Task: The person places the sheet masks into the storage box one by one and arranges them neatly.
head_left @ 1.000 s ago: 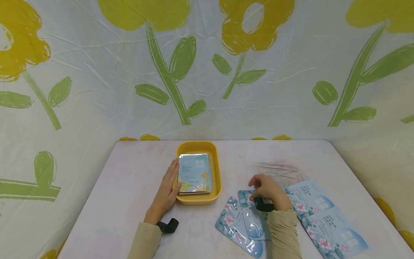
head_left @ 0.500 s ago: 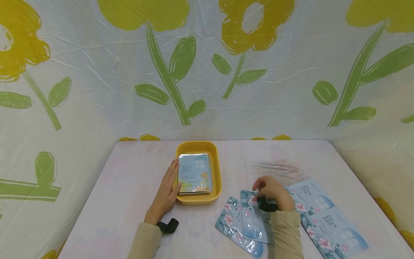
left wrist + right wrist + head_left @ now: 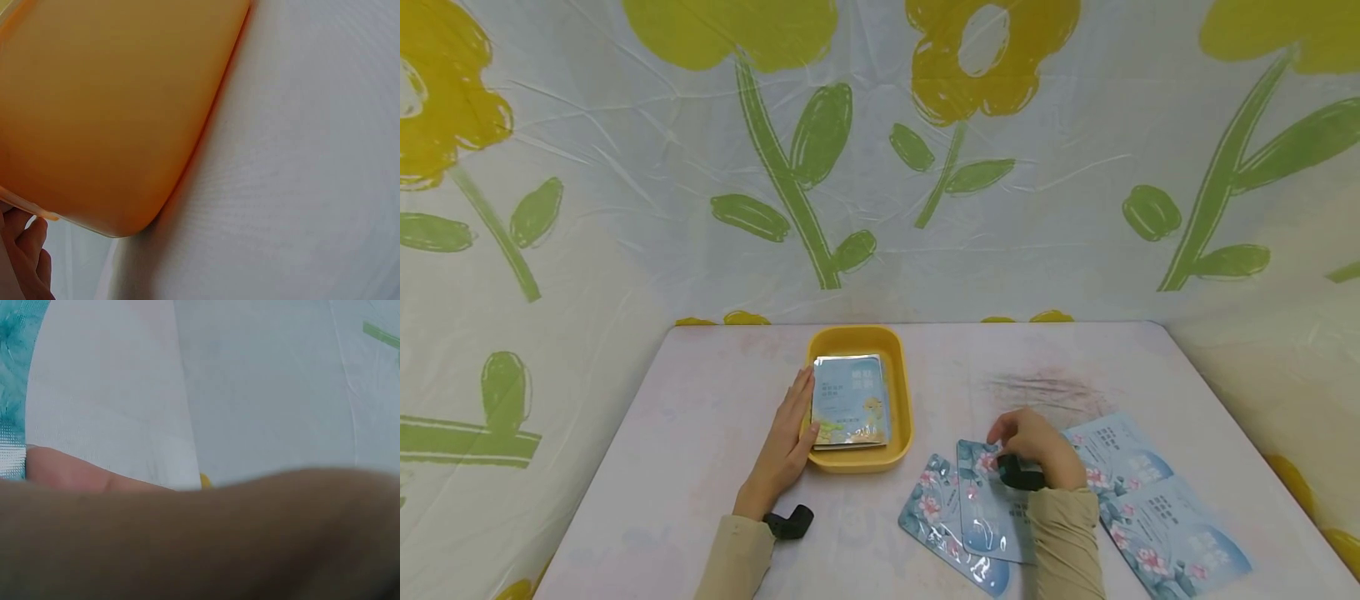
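In the head view, the left hand (image 3: pixel 784 437) is resting along the left side of a yellow tray (image 3: pixel 907 400), its fingers straight and close together, the thumb lying near the rim. A small stack of packs (image 3: pixel 850 400) is lying inside the tray, a blue one with a yellow and green print on top. To the right, the right hand (image 3: pixel 1036 443) is bending over a flowered packet (image 3: pixel 988 521), its fingers narrow and curled, pinching the upper edge. This packet is lying on the table (image 3: pixel 857 542), partly covering a tilted packet (image 3: pixel 931 512) to its left. On the far right, an upper packet (image 3: pixel 1120 454) and a lower packet (image 3: pixel 1176 542) are overlapping.

In the left wrist view, the tray's outer wall is filling the upper left, and the left hand's fingers are touching its rim at the lower left corner.

In the right wrist view, a blurred part of the right hand is covering the bottom, and one fingertip is meeting the flowered packet's edge at the left.
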The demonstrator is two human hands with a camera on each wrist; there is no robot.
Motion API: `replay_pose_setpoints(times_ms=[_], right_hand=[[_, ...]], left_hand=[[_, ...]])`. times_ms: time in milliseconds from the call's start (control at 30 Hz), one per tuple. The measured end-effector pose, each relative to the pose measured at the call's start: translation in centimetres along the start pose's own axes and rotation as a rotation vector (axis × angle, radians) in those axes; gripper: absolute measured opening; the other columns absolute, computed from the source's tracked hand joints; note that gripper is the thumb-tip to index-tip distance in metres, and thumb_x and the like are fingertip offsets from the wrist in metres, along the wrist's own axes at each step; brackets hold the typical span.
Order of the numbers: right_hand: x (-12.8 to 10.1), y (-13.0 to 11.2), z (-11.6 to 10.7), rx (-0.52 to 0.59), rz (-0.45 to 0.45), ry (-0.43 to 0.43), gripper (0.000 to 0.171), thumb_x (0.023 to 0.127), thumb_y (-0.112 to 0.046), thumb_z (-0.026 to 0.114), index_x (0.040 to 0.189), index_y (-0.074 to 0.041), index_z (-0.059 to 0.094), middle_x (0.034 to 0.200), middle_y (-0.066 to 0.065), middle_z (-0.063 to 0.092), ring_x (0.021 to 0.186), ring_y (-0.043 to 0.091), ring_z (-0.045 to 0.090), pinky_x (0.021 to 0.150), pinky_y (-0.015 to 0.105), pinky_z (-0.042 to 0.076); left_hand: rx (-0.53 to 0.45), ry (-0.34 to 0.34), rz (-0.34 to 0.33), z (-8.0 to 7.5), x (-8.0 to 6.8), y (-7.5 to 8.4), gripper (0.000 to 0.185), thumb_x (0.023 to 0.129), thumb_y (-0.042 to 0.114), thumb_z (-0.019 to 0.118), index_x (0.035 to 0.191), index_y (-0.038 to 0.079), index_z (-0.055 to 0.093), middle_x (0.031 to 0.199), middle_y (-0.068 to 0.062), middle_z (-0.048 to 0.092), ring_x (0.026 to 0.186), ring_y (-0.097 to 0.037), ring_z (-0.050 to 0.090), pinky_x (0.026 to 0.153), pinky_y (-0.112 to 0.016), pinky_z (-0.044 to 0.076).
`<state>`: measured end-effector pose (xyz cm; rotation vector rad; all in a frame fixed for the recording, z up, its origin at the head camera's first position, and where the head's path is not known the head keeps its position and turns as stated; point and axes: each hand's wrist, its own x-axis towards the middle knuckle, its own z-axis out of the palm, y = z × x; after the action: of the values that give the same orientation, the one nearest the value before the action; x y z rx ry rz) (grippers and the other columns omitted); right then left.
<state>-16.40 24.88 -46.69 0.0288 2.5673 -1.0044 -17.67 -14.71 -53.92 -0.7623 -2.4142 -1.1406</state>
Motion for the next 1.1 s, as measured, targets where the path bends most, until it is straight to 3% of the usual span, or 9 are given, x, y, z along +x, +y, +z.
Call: replay_pose_setpoints(times_ms=[133,367,600,767,900,1100], right_hand=[[-0.1,-0.1,0.1,0.008,0.002,-0.005,0.012,0.074,0.002,0.075,0.081,-0.004,0.066,0.074,0.005,0.058,0.075,0.023,0.053,0.066,0.032,0.043],[-0.1,0.7,-0.3,0.018,-0.124,-0.031,0.010,0.076,-0.003,0.078,0.073,-0.001,0.068,0.069,0.000,0.062,0.069,0.017,0.054,0.068,0.029,0.046],[0.4,1.8,-0.5,0.082,-0.234,-0.051,0.012,0.083,-0.011,0.075,0.080,0.000,0.071,0.075,0.001,0.066,0.071,0.015,0.055,0.066,0.029,0.047],[0.1,0.9,-0.7,0.179,-0.227,-0.020,0.018,0.092,-0.014,0.068,0.091,0.004,0.069,0.083,0.006,0.065,0.077,0.017,0.053,0.069,0.029,0.045],[0.4,0.7,-0.5,0.270,-0.188,0.024,0.022,0.094,-0.014,0.066,0.097,0.008,0.067,0.077,0.005,0.062,0.069,0.014,0.048,0.059,0.024,0.039],[2.0,2.0,0.5,0.416,-0.145,0.158,0.029,0.094,-0.016,0.067,0.108,0.009,0.067,0.089,0.006,0.071,0.077,0.011,0.057,0.068,0.022,0.047]], left_hand=[[-0.012,-0.016,-0.021,-0.1,0.0,0.0,0.064,0.097,0.014,0.044,0.156,-0.002,0.023,0.164,-0.014,0.017,0.151,-0.032,0.012,0.123,-0.034,0.004],[-0.011,-0.024,-0.028,-0.1,0.0,0.2,0.064,0.097,0.014,0.044,0.156,-0.002,0.022,0.164,-0.015,0.017,0.151,-0.033,0.012,0.123,-0.037,0.005],[-0.001,0.002,-0.003,-0.1,0.0,0.2,0.064,0.097,0.011,0.045,0.155,-0.004,0.024,0.163,-0.017,0.019,0.150,-0.036,0.014,0.123,-0.036,0.006],[-0.012,-0.019,-0.026,-0.2,-0.1,0.2,0.064,0.096,0.011,0.046,0.155,-0.002,0.023,0.164,-0.015,0.018,0.151,-0.033,0.012,0.123,-0.040,0.007],[-0.014,-0.032,-0.043,-0.2,-0.1,0.2,0.065,0.097,0.013,0.045,0.156,-0.001,0.022,0.165,-0.013,0.017,0.151,-0.031,0.010,0.123,-0.039,0.006],[-0.008,-0.021,-0.020,-0.2,0.0,0.0,0.065,0.097,0.013,0.045,0.156,-0.001,0.023,0.164,-0.014,0.017,0.151,-0.033,0.012,0.123,-0.034,0.004]])
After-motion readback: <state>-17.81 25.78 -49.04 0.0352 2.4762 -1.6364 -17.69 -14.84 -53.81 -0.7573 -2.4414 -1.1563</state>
